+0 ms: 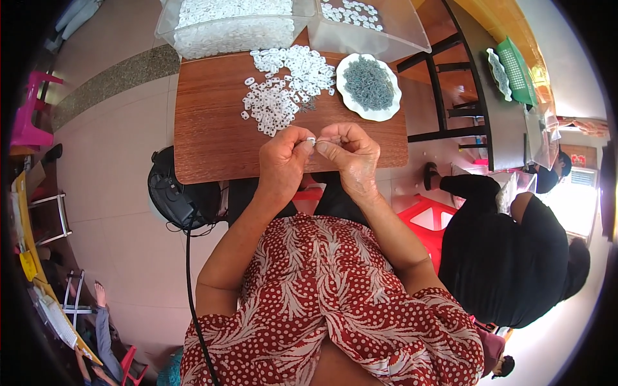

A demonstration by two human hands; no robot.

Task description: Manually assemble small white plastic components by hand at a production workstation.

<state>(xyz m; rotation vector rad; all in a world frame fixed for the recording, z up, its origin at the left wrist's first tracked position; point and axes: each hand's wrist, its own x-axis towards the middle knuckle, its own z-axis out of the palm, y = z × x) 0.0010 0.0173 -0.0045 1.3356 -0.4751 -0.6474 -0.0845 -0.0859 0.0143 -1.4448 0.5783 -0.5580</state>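
Observation:
My left hand [281, 161] is raised over the front part of the brown table. Between its thumb and forefinger it pinches a small white plastic piece [311, 139]. Close beside it, my right hand [355, 161] has thumb and forefinger pressed together; what they hold is too small to make out. The fingertips of both hands nearly meet. Just beyond them lies a heap of similar white plastic pieces [273, 103], with a few thin grey pins [308, 105] at its right edge. A white scalloped plate [343, 65] full of grey pins stands farther right.
At the table's [212, 122] far edge are a clear bin [232, 38] heaped with white pieces and another bin [380, 44] with fewer. A black bag [183, 193] is at left, a red stool [428, 222] at right. A person in black [508, 257] is nearby on the right.

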